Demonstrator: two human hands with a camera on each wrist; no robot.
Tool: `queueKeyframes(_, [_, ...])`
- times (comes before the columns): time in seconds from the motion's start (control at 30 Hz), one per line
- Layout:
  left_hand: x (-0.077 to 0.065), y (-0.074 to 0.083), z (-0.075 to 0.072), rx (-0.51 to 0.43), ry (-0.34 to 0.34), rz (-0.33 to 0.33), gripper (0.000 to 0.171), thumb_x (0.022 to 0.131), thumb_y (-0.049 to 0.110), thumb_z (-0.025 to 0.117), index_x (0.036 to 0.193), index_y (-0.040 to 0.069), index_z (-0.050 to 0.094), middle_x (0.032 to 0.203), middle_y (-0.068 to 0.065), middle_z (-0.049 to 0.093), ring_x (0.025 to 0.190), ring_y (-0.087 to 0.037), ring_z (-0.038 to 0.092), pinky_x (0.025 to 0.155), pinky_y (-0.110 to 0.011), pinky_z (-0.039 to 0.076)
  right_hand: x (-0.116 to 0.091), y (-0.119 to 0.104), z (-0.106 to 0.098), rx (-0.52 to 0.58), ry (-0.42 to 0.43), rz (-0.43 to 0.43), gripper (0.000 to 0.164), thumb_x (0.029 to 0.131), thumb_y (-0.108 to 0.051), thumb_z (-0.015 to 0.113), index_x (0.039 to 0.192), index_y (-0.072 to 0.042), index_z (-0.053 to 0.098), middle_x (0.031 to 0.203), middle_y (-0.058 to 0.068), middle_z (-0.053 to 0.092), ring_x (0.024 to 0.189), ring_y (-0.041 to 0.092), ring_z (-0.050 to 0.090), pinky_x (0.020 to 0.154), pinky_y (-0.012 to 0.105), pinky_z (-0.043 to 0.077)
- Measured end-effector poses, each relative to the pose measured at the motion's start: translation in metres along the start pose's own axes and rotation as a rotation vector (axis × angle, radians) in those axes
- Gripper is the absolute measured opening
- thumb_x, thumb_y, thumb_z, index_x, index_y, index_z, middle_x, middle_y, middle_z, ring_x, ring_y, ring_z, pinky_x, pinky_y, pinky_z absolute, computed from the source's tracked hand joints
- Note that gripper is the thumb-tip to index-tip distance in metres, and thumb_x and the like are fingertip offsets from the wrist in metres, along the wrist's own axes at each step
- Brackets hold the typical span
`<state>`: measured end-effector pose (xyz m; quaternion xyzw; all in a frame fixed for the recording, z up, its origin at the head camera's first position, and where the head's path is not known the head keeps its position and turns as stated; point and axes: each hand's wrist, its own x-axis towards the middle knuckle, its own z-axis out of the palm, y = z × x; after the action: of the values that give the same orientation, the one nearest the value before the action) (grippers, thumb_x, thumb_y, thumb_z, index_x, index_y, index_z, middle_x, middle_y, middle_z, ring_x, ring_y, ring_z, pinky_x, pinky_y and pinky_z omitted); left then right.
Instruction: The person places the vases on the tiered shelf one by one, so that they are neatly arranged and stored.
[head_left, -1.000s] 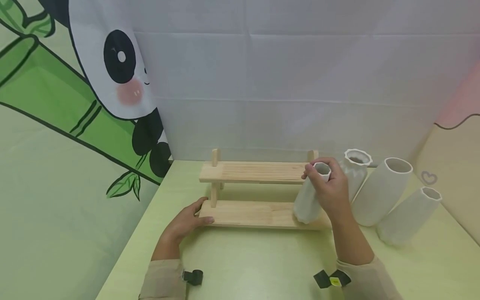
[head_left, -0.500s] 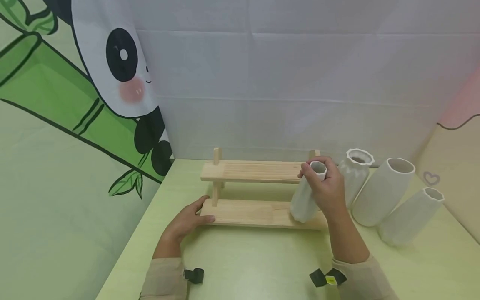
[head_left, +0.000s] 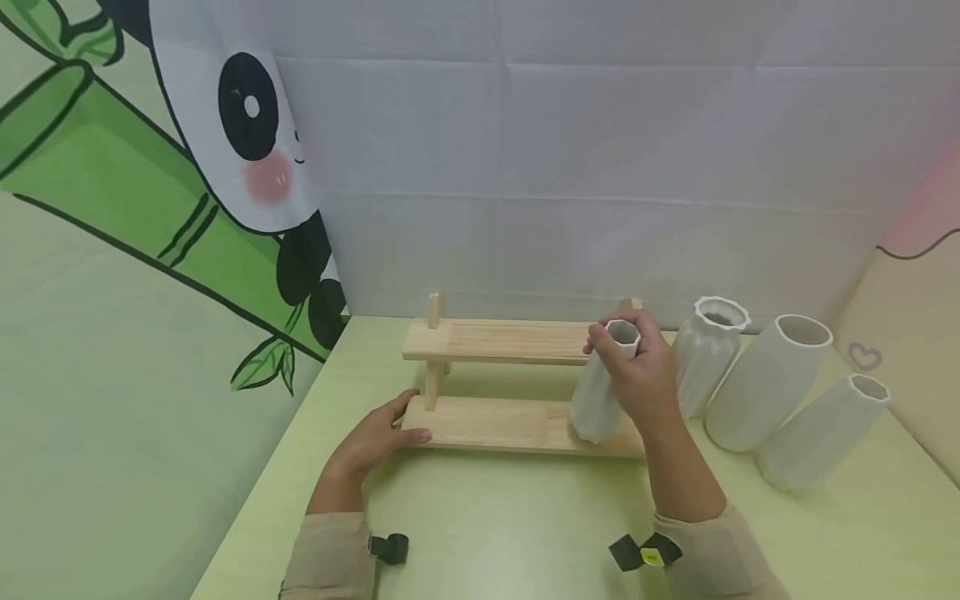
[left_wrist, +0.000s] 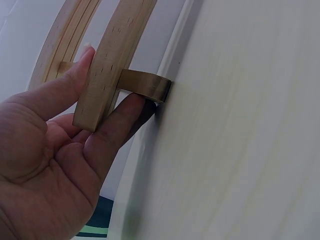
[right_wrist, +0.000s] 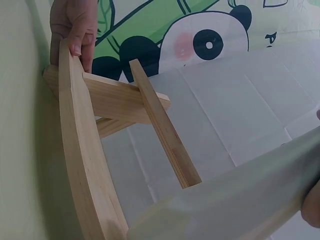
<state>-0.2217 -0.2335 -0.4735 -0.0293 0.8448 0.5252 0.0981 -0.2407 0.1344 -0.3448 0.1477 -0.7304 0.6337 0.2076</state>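
A: Grip?
B: Right hand [head_left: 649,379] curled round the upper part of the white vase [head_left: 596,402]; left hand [head_left: 377,442] pinches the left end of the lower board [head_left: 487,422]. Vase base is over that board's right part; contact cannot be told.
A: Best handling?
B: Judgement: brace the board, lower the vase upright, seat its whole base behind the front edge.
A: Obstacles?
B: Upper board [head_left: 510,342], near the vase's mouth; could be knocked. Right of the hand, 3 others: ruffled-rim vase [head_left: 697,358], wide vase [head_left: 768,383], faceted vase [head_left: 821,437].
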Motion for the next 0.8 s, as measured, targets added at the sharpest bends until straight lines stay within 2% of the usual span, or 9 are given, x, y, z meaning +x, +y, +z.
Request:
queueKeyframes(0.4, [-0.001, 0.000, 0.001, 0.006, 0.006, 0.020, 0.092, 0.079, 0.038, 0.079, 0.155, 0.018, 0.031, 0.160, -0.015, 0.029, 0.145, -0.040, 0.028, 0.113, -0.066, 0.024, 0.001, 0.001, 0.012, 0.011, -0.040, -0.005, 0.025, 0.093, -0.028, 0.069, 0.102, -0.007, 0.059, 0.081, 0.007, 0.068, 0.078, 0.017, 0.069, 0.066, 0.027, 0.053])
queueKeyframes(0.63, [-0.001, 0.003, 0.002, 0.001, 0.012, 0.019, 0.090, 0.080, 0.036, 0.080, 0.154, 0.018, 0.032, 0.159, -0.016, 0.030, 0.143, -0.041, 0.032, 0.112, -0.066, 0.025, 0.000, 0.000, 0.019, -0.008, -0.064, 0.005, 0.026, 0.093, -0.031, 0.068, 0.104, -0.010, 0.058, 0.082, 0.003, 0.069, 0.080, 0.016, 0.068, 0.068, 0.030, 0.053])
queueKeyframes(0.8, [-0.001, 0.004, 0.001, 0.007, 0.010, 0.010, 0.093, 0.078, 0.037, 0.081, 0.155, 0.019, 0.031, 0.159, -0.016, 0.030, 0.143, -0.041, 0.032, 0.112, -0.066, 0.025, 0.001, -0.002, 0.024, 0.001, -0.078, 0.007, 0.026, 0.093, -0.029, 0.068, 0.104, -0.008, 0.058, 0.083, 0.008, 0.069, 0.080, 0.017, 0.068, 0.070, 0.031, 0.053])
